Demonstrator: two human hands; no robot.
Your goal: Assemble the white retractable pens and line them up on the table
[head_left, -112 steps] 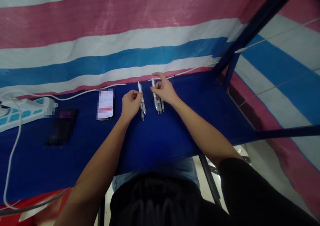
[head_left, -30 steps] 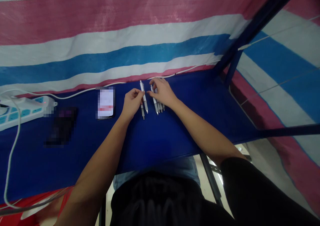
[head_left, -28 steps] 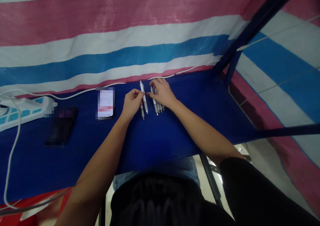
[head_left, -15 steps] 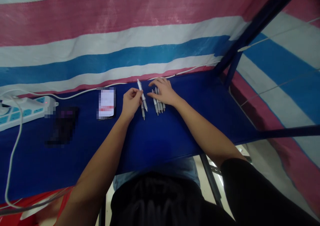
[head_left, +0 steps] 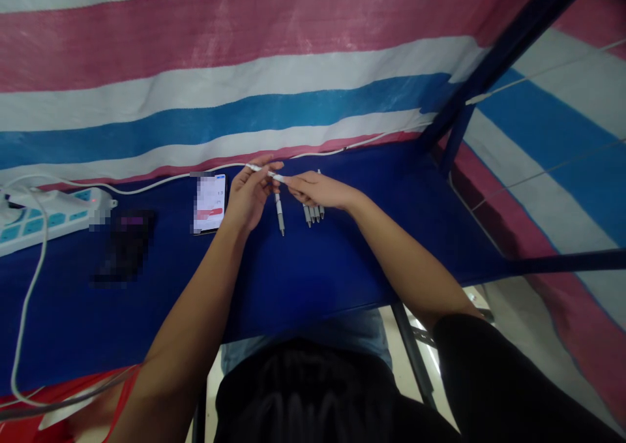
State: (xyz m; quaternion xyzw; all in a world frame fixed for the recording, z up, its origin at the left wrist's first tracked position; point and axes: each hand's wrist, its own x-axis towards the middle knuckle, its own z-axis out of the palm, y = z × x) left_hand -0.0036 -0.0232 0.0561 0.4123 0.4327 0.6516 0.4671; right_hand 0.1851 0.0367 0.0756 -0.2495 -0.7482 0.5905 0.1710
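A white pen (head_left: 274, 177) is held slantwise above the table between both hands. My left hand (head_left: 249, 195) has its thumb and fingers closed around one end and the middle. The fingertips of my right hand (head_left: 313, 188) pinch the other end, which they partly cover. Below the held pen, a second white pen with a grey grip (head_left: 280, 216) lies on the blue table, its upper part hidden by the hands. Several similar pens (head_left: 314, 214) lie side by side under my right hand, with mostly their grey tips showing.
A phone with a lit screen (head_left: 210, 203) lies left of my left hand. Farther left are a blurred dark object (head_left: 124, 244) and a white power strip (head_left: 59, 214) with cables. A striped sheet (head_left: 220, 117) rises behind the blue table (head_left: 313, 273); a dark frame post (head_left: 493, 58) stands right.
The pen in my left hand has turned from near upright to slanting sideways. My right hand has moved left from above the row of pens and closed on the pen's other end.
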